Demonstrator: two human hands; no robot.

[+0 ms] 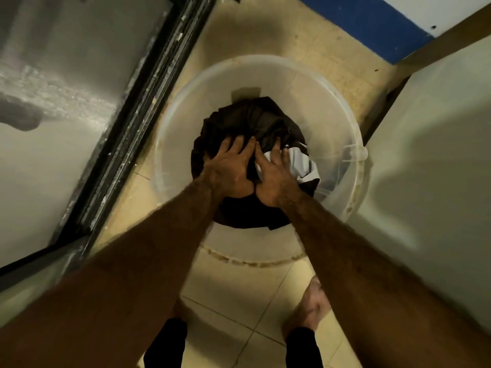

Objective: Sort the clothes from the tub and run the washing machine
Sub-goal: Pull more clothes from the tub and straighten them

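Down in the tub (265,59) at frame centre, side by side: left hand (228,168) spread flat on the dark clothes (252,120), right hand (276,179) splayed over the white garment (300,166) toward the right. Probably best lifted by the right, being nearer.

Translucent round tub (326,115) upright, crumpled dark clothes (252,120) heaped inside, white garment (301,163) at their right side
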